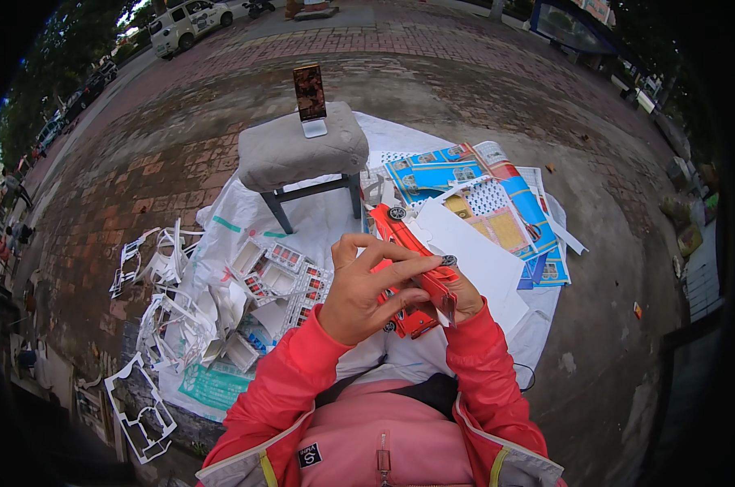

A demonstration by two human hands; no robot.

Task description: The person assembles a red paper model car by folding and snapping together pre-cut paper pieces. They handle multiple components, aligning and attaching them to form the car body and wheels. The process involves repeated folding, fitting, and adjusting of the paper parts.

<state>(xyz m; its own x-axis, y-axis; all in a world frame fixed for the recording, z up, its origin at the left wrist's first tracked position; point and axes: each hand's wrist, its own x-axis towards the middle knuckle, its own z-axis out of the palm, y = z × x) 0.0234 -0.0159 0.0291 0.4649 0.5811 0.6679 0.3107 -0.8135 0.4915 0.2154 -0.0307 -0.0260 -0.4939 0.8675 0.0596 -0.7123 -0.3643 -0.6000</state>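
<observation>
Holding a little red toy car (401, 234) in both hands right now, up in front of the lap, above a white groundsheet (239, 204). The left hand (353, 290) comes over the near side with its fingers stretched across the body, the thumb bent in lower down, so the car is gripped between them. The right hand (466, 294) is wrapped round the other side, close by a wheel (449, 260); it's cupping the car, but most of those fingers are hidden behind it, so can't tell exactly how they sit. Car's tilted, with one end pointing up and away toward the stool (290, 156). That stool has a grey padded seat, and there's a phone (309, 91) standing upright on it in a small pale stand (314, 128). Off to the right, a bunch of blue printed sheets (432, 177) lies in an overlapping pile, with a plain white sheet (469, 247) at the near side of it. Over on the left it's a proper heap of white scraps (221, 315), next to a grey-white piece full of window holes (309, 290). Both sleeves are pinkish red, and way back there's a white van (187, 26) parked past the brick paving (416, 40).
</observation>
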